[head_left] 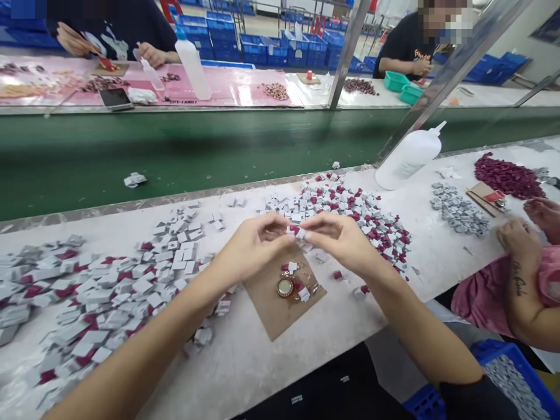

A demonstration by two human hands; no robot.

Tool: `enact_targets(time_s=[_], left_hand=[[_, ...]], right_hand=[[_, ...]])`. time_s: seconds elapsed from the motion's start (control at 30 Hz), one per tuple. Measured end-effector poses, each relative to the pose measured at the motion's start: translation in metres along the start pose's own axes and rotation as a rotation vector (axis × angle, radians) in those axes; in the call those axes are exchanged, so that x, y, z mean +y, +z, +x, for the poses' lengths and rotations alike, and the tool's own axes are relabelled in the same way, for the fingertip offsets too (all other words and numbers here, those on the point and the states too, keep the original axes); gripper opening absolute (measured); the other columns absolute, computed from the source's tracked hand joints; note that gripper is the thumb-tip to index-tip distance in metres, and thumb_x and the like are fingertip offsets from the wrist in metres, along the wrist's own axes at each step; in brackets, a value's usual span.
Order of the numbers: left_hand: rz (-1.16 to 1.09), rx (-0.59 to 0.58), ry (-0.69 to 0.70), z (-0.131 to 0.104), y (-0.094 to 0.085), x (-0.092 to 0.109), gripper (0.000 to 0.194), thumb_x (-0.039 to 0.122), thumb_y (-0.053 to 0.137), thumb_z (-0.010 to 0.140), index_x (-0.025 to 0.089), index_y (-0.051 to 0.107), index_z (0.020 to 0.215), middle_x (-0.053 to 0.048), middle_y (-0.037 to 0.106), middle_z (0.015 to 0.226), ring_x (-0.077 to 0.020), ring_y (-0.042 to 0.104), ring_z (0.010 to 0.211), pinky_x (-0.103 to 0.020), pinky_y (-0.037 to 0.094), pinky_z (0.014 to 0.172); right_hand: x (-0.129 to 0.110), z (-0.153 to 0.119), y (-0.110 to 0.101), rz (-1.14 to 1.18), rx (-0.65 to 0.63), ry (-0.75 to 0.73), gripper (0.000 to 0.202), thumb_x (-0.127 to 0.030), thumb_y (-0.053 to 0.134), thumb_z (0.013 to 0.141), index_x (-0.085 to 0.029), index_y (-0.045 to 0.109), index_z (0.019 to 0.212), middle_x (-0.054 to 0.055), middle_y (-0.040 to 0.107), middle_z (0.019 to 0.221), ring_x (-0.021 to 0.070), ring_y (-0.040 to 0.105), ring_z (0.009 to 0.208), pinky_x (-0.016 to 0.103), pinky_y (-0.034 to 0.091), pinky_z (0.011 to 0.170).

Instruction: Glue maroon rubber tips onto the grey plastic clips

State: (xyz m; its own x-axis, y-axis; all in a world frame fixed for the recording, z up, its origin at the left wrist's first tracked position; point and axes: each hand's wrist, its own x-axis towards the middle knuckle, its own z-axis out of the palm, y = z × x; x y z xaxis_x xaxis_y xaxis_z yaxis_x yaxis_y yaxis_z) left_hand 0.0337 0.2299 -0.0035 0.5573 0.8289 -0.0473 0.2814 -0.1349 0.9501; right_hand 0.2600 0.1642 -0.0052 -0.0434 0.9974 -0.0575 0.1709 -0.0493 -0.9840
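Note:
My left hand (262,240) and my right hand (339,236) meet above a brown sheet (273,315). Between their fingertips they pinch one small grey and dark red piece (296,231), each hand holding a side of it. Below, a round metal-rimmed cap (285,286) lies on the sheet, with a few grey and red pieces (290,267) beside it. A big heap of grey and red pieces (140,286) spreads over the table on the left. Another heap (371,216) lies just beyond my right hand.
A white squeeze bottle (409,158) leans at the back right. Behind the table (245,373) runs a green belt (196,151) with a metal post. A person's arm (525,280) rests at the right, near grey pieces (459,209). Two people sit across the belt.

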Motion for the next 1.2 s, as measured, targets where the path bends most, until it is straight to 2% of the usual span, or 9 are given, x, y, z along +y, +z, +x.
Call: enact_targets(time_s=[0.1,0.2,0.33,0.5,0.67,0.8,0.97,1.1,1.2], left_hand=[[0.224,0.183,-0.051,0.052,-0.023,-0.005,0.004,0.026,0.082,0.092,0.023,0.081,0.095,-0.008,0.084,0.106,-0.0275,0.077,0.096,-0.044,0.063,0.089],[0.242,0.44,-0.216,0.108,-0.043,-0.017,0.008,0.016,0.082,0.09,0.019,0.074,0.092,-0.01,0.082,0.104,-0.0268,0.076,0.098,-0.042,0.062,0.093],[0.268,0.573,-0.329,0.162,-0.053,-0.034,0.01,0.011,0.074,0.094,0.018,0.069,0.089,-0.012,0.081,0.109,-0.0271,0.077,0.111,-0.041,0.058,0.103],[0.304,0.579,-0.344,0.186,-0.052,-0.044,0.015,0.008,0.077,0.087,0.021,0.07,0.09,-0.014,0.083,0.112,-0.0325,0.077,0.115,-0.046,0.059,0.102],[0.34,0.507,-0.275,0.154,-0.052,-0.03,0.028,0.008,0.076,0.091,0.019,0.073,0.117,-0.018,0.078,0.129,-0.0303,0.076,0.113,-0.043,0.059,0.101],[0.212,0.298,0.016,0.102,-0.04,-0.01,0.035,0.021,0.068,0.102,0.025,0.07,0.136,-0.011,0.076,0.129,-0.0231,0.074,0.099,-0.039,0.061,0.09],[-0.013,0.119,0.309,0.048,-0.016,0.007,0.026,0.036,0.072,0.104,0.025,0.074,0.128,-0.007,0.08,0.119,-0.0242,0.075,0.11,-0.037,0.06,0.094],[-0.039,0.114,0.248,0.009,-0.004,0.013,0.015,0.037,0.075,0.103,0.023,0.077,0.106,-0.005,0.082,0.105,-0.021,0.074,0.096,-0.035,0.059,0.088],[-0.063,0.096,0.128,-0.025,0.005,0.015,0.014,0.036,0.076,0.102,0.022,0.077,0.1,-0.004,0.081,0.099,-0.0199,0.073,0.09,-0.033,0.058,0.082]], right_hand=[[-0.006,0.054,-0.036,-0.383,0.245,-0.031,0.026,-0.029,0.077,0.097,-0.022,0.083,0.121,0.009,0.086,0.112,0.0249,0.08,0.096,0.044,0.067,0.093],[-0.005,0.119,-0.075,-0.722,0.498,0.083,0.026,-0.02,0.072,0.093,-0.019,0.083,0.117,0.011,0.085,0.107,0.029,0.079,0.101,0.046,0.063,0.101],[0.008,0.184,-0.099,-0.771,0.545,0.178,0.012,-0.023,0.078,0.087,-0.02,0.083,0.098,0.013,0.085,0.109,0.0348,0.078,0.116,0.049,0.058,0.111],[0.022,0.208,-0.081,-0.709,0.486,0.184,0.009,-0.015,0.08,0.074,-0.021,0.077,0.079,0.012,0.084,0.097,0.037,0.08,0.112,0.051,0.059,0.11],[0.004,0.181,-0.057,-0.522,0.378,0.047,0.023,-0.018,0.077,0.085,-0.022,0.076,0.108,0.009,0.085,0.108,0.0281,0.082,0.105,0.042,0.066,0.097],[-0.018,0.127,-0.039,-0.078,0.145,-0.108,0.028,-0.034,0.089,0.088,-0.023,0.071,0.106,0.007,0.085,0.099,0.0243,0.083,0.093,0.039,0.068,0.085],[-0.029,0.064,-0.016,0.218,-0.026,-0.096,0.048,-0.056,0.101,0.08,-0.022,0.077,0.103,0.005,0.082,0.091,0.0211,0.082,0.082,0.036,0.069,0.079],[-0.024,0.021,0.001,0.189,-0.022,-0.032,0.048,-0.068,0.09,0.088,-0.024,0.077,0.101,0.003,0.081,0.089,0.0209,0.082,0.074,0.037,0.071,0.073],[-0.02,-0.014,0.011,0.017,0.031,-0.08,0.032,-0.058,0.086,0.096,-0.027,0.083,0.104,0.006,0.084,0.1,0.0247,0.084,0.088,0.04,0.073,0.08]])
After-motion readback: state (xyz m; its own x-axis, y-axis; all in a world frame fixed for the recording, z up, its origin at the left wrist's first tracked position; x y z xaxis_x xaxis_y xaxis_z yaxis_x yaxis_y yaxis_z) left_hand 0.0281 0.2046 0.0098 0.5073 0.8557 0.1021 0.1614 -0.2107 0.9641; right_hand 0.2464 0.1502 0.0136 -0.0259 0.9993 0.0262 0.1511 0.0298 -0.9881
